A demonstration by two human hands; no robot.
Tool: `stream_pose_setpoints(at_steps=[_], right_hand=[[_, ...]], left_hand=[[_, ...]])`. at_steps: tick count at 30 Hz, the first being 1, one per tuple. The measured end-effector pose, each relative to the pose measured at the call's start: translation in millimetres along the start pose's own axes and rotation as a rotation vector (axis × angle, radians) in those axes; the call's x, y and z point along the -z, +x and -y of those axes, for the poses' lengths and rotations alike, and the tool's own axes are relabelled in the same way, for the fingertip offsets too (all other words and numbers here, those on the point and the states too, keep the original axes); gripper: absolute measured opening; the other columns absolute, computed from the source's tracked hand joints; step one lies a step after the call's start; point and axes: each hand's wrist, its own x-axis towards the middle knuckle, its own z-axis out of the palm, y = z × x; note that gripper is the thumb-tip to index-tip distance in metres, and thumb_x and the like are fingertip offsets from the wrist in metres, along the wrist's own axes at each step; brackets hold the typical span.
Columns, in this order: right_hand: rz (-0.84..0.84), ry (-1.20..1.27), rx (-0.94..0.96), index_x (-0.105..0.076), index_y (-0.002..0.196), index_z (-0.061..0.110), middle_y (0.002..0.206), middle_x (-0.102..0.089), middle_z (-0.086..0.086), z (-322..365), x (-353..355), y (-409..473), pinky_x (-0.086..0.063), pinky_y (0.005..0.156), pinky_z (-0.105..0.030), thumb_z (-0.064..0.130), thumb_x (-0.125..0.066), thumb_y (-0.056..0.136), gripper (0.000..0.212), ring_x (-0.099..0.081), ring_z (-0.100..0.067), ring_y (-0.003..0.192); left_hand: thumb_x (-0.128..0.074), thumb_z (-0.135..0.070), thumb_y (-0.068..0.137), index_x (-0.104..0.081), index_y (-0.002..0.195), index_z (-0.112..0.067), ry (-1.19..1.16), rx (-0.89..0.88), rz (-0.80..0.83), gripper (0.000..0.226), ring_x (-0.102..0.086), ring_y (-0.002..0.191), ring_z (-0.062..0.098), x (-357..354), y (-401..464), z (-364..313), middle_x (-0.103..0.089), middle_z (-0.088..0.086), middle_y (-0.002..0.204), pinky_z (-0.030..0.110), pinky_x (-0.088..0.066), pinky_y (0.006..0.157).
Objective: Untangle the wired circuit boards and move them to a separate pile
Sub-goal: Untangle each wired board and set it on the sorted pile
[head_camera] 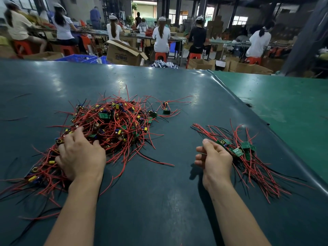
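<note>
Your left hand [79,155] rests fingers-spread on the near left side of the tangle [110,125], which sits left of centre on the surface [177,201], so that hand is nearer the next board. Your right hand [213,157] hangs loosely curled and holds nothing, just left of the sorted pile [248,153], whose wires run toward the surface's right edge. Beyond the far edge, a carton [122,54] shows print, upside down and unreadable.

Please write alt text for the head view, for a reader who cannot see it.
A left hand rests on a big tangle of red-wired circuit boards; the right hand, fingers loosely curled, sits beside a small sorted pile on a dark mat.
</note>
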Motion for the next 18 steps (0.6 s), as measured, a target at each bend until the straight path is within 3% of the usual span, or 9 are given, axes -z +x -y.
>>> stream_pose_setpoints(at_steps=[3, 8, 12, 18], right_hand=[[0.014, -0.002, -0.013, -0.062, 0.094, 0.008, 0.059, -0.062, -0.002, 1.2, 1.4, 0.3, -0.042, 0.035, -0.021, 0.011, -0.061, 0.094, 0.003, -0.051, -0.009, 0.039], [0.046, -0.035, 0.002, -0.063, 0.093, 0.007, 0.059, -0.063, -0.001, 0.2, 1.5, -1.4, -0.042, 0.037, -0.021, 0.011, -0.062, 0.094, 0.004, -0.052, -0.010, 0.040], [0.069, -0.064, 0.022, -0.064, 0.089, 0.009, 0.055, -0.063, 0.002, -1.0, -0.1, -1.3, -0.042, 0.037, -0.021, 0.013, -0.063, 0.094, 0.006, -0.052, -0.009, 0.041], [0.086, -0.091, 0.030, -0.064, 0.086, 0.012, 0.054, -0.064, 0.003, -1.7, -1.9, -1.3, -0.041, 0.036, -0.020, 0.016, -0.064, 0.093, 0.008, -0.052, -0.009, 0.040]], left_hand=[[-0.067, -0.023, 0.089, -0.063, 0.124, -0.017, 0.044, -0.044, 0.012, 0.036, -0.050, 0.113, 0.042, -0.5, 3.5, 4.2, -0.057, 0.016, 0.126, 0.053, -0.038, 0.092], [-0.068, -0.030, 0.090, -0.062, 0.126, -0.018, 0.097, -0.010, 0.061, 0.039, -0.052, 0.111, 0.042, -1.0, 8.8, 4.1, -0.056, 0.020, 0.122, 0.052, -0.037, 0.092], [-0.073, -0.033, 0.085, -0.070, 0.115, -0.016, 0.000, -0.031, -0.013, 0.034, -0.049, 0.110, 0.042, -2.3, 6.5, 4.9, -0.055, 0.019, 0.114, 0.052, -0.038, 0.093], [-0.060, -0.024, 0.092, -0.069, 0.107, -0.012, -0.053, -0.109, -0.079, 0.021, -0.049, 0.108, 0.040, -4.1, 0.8, 0.8, -0.053, 0.017, 0.115, 0.051, -0.037, 0.094]])
